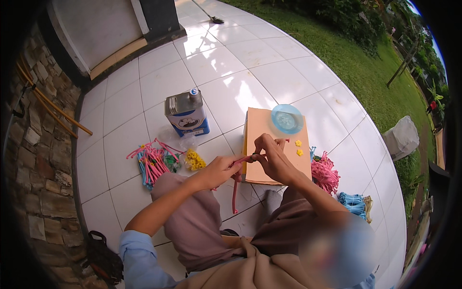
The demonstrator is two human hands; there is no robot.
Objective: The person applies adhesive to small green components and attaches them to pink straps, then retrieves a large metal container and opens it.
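In the left hand (222, 170) and right hand (273, 161) we see a pink strip (235, 195) pinched, one end hanging below, with cardboard (296, 171) under the right, yellow flowers (299, 143) rightward, a bowl (300, 117) beyond, and a tin (189, 118) off left.

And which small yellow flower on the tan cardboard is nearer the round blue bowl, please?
The upper yellow flower, between the round blue bowl and the lower yellow flower, which lies farther off.

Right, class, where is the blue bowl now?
In the head view, the blue bowl sits right of centre, at the far right corner of the tan cardboard, beyond the right hand.
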